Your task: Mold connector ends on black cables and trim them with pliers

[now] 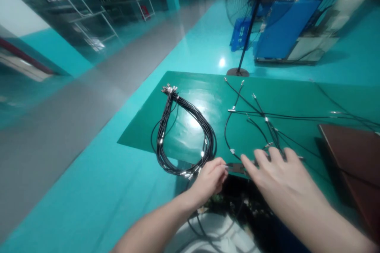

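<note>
My left hand (209,176) is closed in a pinch at the table's front edge, apparently on the end of a black cable (199,221) whose loops hang over my lap. The fingers mostly hide that end. My right hand (279,170) is wrapped round pliers (237,168), with their jaws pointing left and meeting the left fingertips. Whether the jaws grip the cable end is too small to tell. Just beyond my left hand lies a coiled bundle of black cables (212,134) with silvery metal ends. Several loose cables (227,130) with metal fittings spread out beyond my right hand.
The green table (142,126) ends in a corner at the left. A brown board or box (350,154) sits at the right. Behind the table stand a black fan (247,35) and a blue machine (285,27). A grey walkway (127,71) crosses the turquoise floor.
</note>
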Motion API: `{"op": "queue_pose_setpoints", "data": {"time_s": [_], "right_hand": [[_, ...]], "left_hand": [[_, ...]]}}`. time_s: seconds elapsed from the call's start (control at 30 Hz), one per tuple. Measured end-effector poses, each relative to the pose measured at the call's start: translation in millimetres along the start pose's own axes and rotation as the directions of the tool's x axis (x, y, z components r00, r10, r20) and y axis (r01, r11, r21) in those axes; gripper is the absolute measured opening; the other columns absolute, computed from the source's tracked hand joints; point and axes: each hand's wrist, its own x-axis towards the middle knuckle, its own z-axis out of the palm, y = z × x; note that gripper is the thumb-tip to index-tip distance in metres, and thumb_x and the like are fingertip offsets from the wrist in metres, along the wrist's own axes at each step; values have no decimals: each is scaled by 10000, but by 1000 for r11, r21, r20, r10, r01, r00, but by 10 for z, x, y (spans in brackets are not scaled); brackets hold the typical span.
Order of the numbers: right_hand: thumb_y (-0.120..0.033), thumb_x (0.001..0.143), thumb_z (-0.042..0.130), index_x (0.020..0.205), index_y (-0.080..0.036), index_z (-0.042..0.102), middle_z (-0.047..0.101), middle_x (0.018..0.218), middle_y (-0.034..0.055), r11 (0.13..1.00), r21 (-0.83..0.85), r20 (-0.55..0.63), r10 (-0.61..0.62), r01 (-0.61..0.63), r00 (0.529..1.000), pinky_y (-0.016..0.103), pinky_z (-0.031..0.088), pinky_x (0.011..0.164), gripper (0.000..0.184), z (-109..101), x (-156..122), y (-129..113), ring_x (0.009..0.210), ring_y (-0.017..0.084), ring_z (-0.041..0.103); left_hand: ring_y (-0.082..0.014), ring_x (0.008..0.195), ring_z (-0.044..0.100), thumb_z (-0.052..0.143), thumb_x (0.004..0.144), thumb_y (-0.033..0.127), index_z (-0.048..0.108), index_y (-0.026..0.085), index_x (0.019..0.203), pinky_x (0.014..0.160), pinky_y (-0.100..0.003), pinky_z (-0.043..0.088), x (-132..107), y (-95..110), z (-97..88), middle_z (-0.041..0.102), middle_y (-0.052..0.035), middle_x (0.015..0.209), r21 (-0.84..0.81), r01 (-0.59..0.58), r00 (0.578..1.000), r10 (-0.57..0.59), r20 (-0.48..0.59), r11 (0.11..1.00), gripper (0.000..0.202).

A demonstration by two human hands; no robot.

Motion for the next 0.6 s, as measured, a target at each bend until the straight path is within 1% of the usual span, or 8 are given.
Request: {"op": "queue_pose_setpoints", "data": {"time_s": [0.1,0.23,0.3,0.47,0.6], "right_hand": [[-159,693,525,991,-255,626,556,753,88,1000,-4,-63,-22,22,998,418,294,659,329,-10,-19,44,723,269,481],[-160,686,524,974,-254,629,556,765,90,999,21,-69,-42,44,997,431,298,690,321,3,-33,60,763,281,474],[-156,678,528,966,-256,632,556,770,90,999,29,-65,-34,36,997,430,297,687,322,27,-38,48,760,281,476],[-156,667,527,940,-282,640,519,680,65,999,37,-3,28,-28,1000,389,276,595,321,50,-46,13,636,249,462],[-150,674,509,949,-266,638,528,717,78,1000,10,-22,15,-15,1000,421,293,638,325,10,-33,6,688,271,463]], "left_hand": [[-48,366,264,441,769,308,457,174,635,345,-162,251,12,-19,4,318,76,466,12,23,999,-23,28,1000,190],[-52,360,253,446,760,301,466,172,633,331,-161,255,19,-20,-5,298,77,450,20,25,999,-26,44,999,182],[-54,355,250,445,757,294,466,174,637,331,-165,252,13,-18,-11,296,78,446,35,25,999,-26,47,999,171],[-59,347,264,441,757,289,464,175,654,336,-178,261,4,-24,-29,303,78,447,75,5,999,-9,50,997,156],[-60,350,277,434,761,284,464,177,647,340,-177,267,6,-29,-42,306,76,451,107,13,999,-18,46,994,160]]}}
